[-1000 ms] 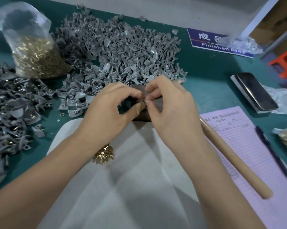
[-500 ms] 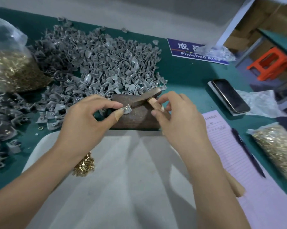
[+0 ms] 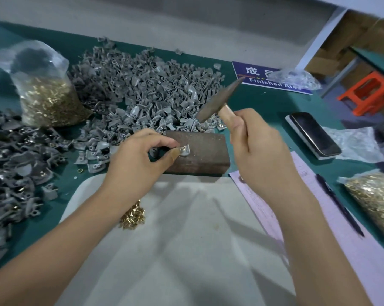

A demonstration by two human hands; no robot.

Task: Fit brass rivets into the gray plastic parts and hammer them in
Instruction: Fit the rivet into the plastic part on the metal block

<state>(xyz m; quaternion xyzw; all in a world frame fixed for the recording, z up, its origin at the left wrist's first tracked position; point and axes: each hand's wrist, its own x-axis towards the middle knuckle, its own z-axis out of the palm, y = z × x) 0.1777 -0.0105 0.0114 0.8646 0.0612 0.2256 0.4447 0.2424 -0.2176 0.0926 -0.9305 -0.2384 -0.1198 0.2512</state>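
Head view shows we have lifted the hammer [image 3: 217, 100] off the block [image 3: 205, 151], our right hand [image 3: 259, 149] gripping its handle at one o'clock, while our left hand [image 3: 140, 160] pinches the gray part [image 3: 185, 149], rivet seated, ready for striking.

This is a small factory assembly bench: a green table [image 3: 263, 107] heaped with gray plastic parts [image 3: 146, 85], bags of brass rivets [image 3: 47, 100], and a blue "Finished Area" sign [image 3: 259, 78] behind.
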